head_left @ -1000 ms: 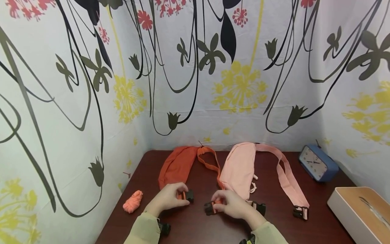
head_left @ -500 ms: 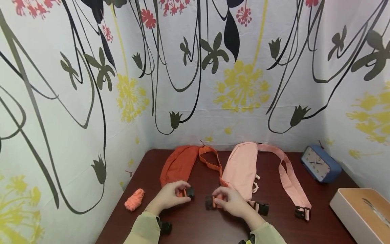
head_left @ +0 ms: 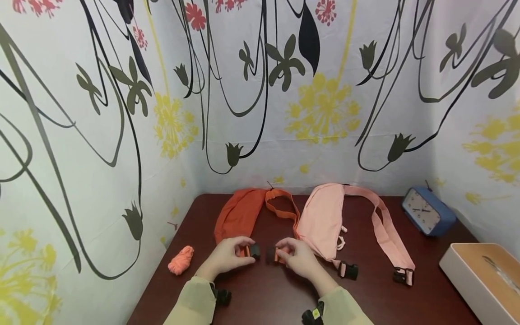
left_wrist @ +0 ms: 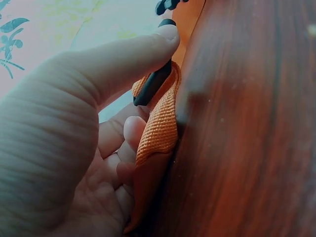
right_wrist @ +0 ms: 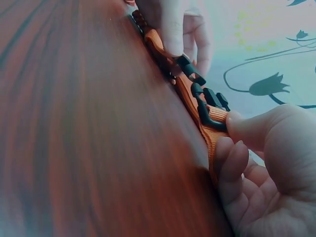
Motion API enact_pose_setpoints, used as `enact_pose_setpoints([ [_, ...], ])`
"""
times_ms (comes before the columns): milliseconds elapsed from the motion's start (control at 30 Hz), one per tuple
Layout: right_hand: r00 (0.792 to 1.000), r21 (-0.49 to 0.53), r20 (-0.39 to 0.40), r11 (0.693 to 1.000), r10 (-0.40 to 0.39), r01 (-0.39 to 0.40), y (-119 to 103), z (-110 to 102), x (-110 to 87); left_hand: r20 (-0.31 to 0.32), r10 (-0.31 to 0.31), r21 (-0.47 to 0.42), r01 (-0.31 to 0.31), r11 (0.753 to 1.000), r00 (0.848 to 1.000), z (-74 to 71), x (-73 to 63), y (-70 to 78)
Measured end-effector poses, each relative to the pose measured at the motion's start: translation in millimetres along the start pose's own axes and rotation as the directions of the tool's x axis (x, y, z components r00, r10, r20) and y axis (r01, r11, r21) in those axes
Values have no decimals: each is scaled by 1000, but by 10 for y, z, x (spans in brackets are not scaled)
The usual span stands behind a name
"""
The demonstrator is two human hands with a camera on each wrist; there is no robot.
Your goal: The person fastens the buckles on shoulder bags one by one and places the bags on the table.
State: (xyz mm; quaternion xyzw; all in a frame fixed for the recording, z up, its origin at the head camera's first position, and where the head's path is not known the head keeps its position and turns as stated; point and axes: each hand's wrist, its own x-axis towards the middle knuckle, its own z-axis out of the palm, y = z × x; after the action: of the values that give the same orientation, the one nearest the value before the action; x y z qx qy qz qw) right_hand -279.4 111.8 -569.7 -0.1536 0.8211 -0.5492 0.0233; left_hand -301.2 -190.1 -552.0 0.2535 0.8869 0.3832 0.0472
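Note:
Side by side over the front of the table, both hands hold black buckle halves on an orange waist bag (head_left: pixel 239 214). My left hand (head_left: pixel 223 258) pinches the socket half (head_left: pixel 254 251) between thumb and fingers, its webbing strap (left_wrist: pixel 160 126) looped behind. The pronged half (head_left: pixel 270 255) points left from my right hand (head_left: pixel 302 259), whose thumb and fingers grip it at the strap. A narrow gap separates the two halves in the head view. Seen from the right wrist, the prongs (right_wrist: pixel 197 94) lie close to the socket's opening (right_wrist: pixel 196 79).
A pink waist bag (head_left: pixel 322 216) lies right of the orange one, its buckle halves (head_left: pixel 349 270) unjoined. At left is a coral yarn bundle (head_left: pixel 181 260). A blue clock (head_left: pixel 428 211) stands at the back right, behind a white box (head_left: pixel 467 275) with a tan top.
My right hand has moved left and slightly away from me with the pronged half, narrowing the gap to the socket half. The left hand keeps nearly the same place. The head view has tilted slightly.

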Motion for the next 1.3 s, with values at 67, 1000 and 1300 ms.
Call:
enact_pose_setpoints([
  [67, 1000, 2, -14, 1000, 14, -14, -2, 16, 19, 2, -3, -7, 3, 1000, 1000, -1, 5, 9],
  [1000, 997, -50, -32, 996, 68, -70, -113, 199, 116, 8, -3, 41, 3, 999, 1000, -19, 25, 59],
  [1300, 998, -69, -24, 996, 53, -55, -146, 210, 94, 7, 4, 40, -5, 999, 1000, -5, 20, 44],
])
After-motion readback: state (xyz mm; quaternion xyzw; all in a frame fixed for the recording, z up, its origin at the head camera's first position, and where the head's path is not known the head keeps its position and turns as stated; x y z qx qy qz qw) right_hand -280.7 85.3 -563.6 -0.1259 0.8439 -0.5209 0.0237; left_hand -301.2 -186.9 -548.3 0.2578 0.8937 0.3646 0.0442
